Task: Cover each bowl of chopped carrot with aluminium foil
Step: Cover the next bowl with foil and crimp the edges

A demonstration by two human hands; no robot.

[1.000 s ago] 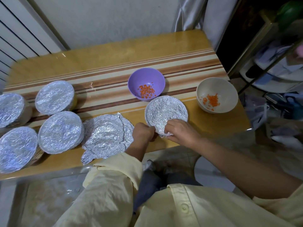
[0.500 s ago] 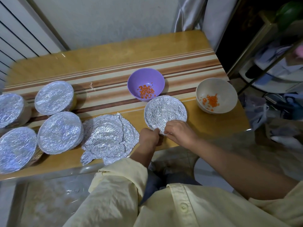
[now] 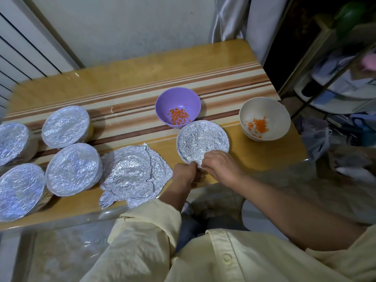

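Note:
A foil-covered bowl (image 3: 202, 139) sits near the table's front edge. My left hand (image 3: 184, 174) and my right hand (image 3: 220, 167) both pinch the foil at its near rim. Behind it stands an uncovered purple bowl (image 3: 178, 100) with chopped carrot. An uncovered cream bowl (image 3: 264, 112) with carrot stands to the right. Loose crumpled foil sheets (image 3: 132, 174) lie left of my hands. Further left are several foil-covered bowls (image 3: 73, 168).
The striped wooden table (image 3: 126, 84) ends close to my body and at the right beside the cream bowl. A wall runs behind it. Cluttered shelves and bags (image 3: 345, 82) stand to the right.
My hands have shifted slightly toward me along the near rim of the covered bowl, still working the foil edge. The bowls have not moved.

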